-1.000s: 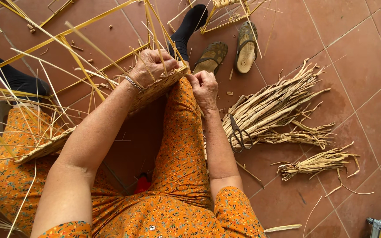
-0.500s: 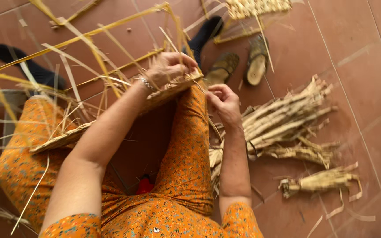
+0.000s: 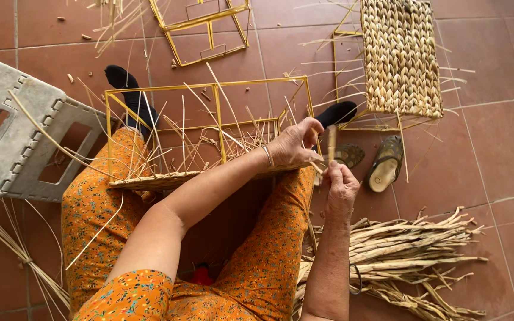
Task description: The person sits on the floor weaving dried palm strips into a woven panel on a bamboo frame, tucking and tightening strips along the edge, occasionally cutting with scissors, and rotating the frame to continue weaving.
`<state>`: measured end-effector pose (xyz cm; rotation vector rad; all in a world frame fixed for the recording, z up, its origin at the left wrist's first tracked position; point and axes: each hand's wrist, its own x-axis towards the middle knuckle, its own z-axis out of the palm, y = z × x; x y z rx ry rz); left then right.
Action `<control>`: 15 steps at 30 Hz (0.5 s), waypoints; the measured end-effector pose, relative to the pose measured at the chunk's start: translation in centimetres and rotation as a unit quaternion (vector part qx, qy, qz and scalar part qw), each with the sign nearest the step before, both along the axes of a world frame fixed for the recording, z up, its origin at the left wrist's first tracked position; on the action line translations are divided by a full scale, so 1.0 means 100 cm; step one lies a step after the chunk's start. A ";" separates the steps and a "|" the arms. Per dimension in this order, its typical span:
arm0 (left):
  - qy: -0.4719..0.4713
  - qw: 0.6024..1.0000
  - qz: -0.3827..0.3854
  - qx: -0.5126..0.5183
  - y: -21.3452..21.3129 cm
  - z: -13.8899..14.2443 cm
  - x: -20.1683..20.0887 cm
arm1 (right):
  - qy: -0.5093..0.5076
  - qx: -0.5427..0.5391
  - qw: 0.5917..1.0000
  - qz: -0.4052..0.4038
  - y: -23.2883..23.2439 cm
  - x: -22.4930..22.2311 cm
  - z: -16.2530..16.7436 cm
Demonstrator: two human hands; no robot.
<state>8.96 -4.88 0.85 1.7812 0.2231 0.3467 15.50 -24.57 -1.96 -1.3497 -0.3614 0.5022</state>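
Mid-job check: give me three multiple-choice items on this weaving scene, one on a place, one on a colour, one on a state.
1. Where does the bundle of dried straw lie?
A. On the floor by the person's right side
B. On the grey stool
C. Inside the wire frame

2. What colour is the wire frame on the lap?
A. Blue
B. Yellow
C. Black

3. What is the right hand doing?
A. Resting flat on the floor
B. Pinching a straw strand upright
C. Holding a sandal

Answers: 1 A, the bundle sits on the tiles beside the right forearm. 2 B, its bars are yellow. 3 B, the fingers close round the strand next to the left hand at the frame's edge.
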 end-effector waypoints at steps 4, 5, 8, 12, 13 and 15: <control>-0.182 0.945 0.036 0.269 0.004 0.016 -0.005 | 0.005 -0.029 0.999 0.015 0.009 0.005 -0.002; -0.161 0.938 0.016 0.306 0.005 0.018 -0.004 | -0.001 -0.019 1.000 0.018 0.012 0.005 -0.001; -0.143 0.927 -0.064 0.342 0.008 0.014 0.000 | -0.002 -0.009 1.000 0.009 0.018 0.004 0.002; -0.153 0.956 -0.030 0.248 0.006 -0.003 0.014 | -0.009 -0.018 0.999 -0.030 0.011 0.004 -0.005; -0.149 0.974 0.006 0.167 0.003 -0.006 0.019 | 0.014 0.001 0.999 -0.040 0.009 0.005 -0.010; -0.084 0.991 0.025 0.098 0.007 -0.011 0.020 | -0.049 -0.049 0.996 -0.065 0.004 0.004 -0.020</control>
